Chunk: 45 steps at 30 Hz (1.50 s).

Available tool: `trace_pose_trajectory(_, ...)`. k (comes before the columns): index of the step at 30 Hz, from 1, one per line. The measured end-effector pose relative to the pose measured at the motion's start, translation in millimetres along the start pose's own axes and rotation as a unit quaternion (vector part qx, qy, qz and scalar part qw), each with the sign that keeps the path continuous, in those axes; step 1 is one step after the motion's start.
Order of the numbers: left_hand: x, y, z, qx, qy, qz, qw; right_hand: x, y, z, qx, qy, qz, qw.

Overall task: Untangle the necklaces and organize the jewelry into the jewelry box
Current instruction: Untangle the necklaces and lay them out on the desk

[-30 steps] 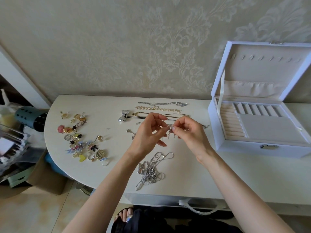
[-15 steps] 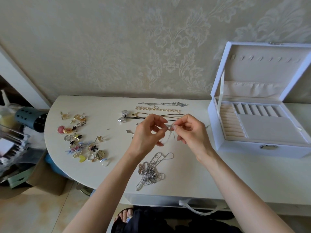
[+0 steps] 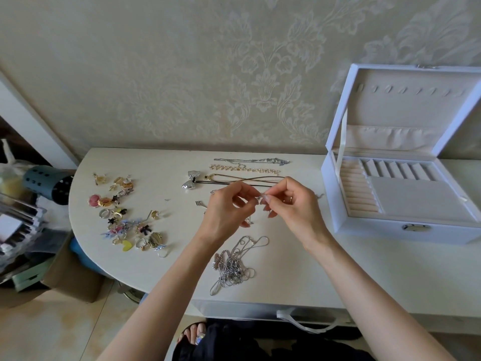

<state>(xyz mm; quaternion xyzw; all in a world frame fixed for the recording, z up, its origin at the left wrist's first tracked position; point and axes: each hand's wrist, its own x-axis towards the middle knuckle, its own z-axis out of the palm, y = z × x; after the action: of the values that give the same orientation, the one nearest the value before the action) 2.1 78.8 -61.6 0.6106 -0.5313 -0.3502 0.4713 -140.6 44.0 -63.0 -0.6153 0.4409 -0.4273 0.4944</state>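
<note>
Pinching a fine silver chain [image 3: 259, 198] above the counter [image 3: 169, 269].
Left hand [image 3: 226, 209] and right hand [image 3: 294, 204] each close thumb and forefinger on the chain, remaining fingers loosely curled. A tangled necklace heap [image 3: 233, 264] lies at 6 o'clock from the hands, the open jewelry box [image 3: 377, 234] at 3 o'clock, straightened necklaces [image 3: 247, 168] at 12 o'clock.

Bare table [image 3: 286, 282] lies open between the chain tangle [image 3: 231, 267] and the box [image 3: 377, 230], while trinkets [image 3: 122, 220] crowd the left and necklaces [image 3: 244, 168] line the back.
</note>
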Motion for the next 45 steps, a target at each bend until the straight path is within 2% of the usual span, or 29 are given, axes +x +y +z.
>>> trace_pose_trajectory(5,-0.9,-1.2,-1.0,0.017,0.000,0.004,1.000,0.2,-0.5,-0.5,-0.017,-0.011,-0.004,1.000)
trace_pose_trajectory(12,-0.9,0.4,-0.7,-0.010,0.006,0.008,1.000,1.1,1.4,-0.6,-0.032,-0.052,0.045,0.997)
trace_pose_trajectory(18,-0.9,-0.1,-1.3,-0.006,-0.002,0.013,1.000,2.3,2.2,-2.0,-0.036,-0.016,0.032,0.999)
trace_pose_trajectory(35,-0.6,-2.0,1.0,0.077,0.004,0.017,0.997,1.2,5.6,-2.1,-0.053,-0.034,0.018,0.998)
trace_pose_trajectory(45,-1.7,0.1,4.2,0.079,0.014,0.005,0.997,1.1,4.8,-0.7,-0.069,-0.021,0.026,0.997)
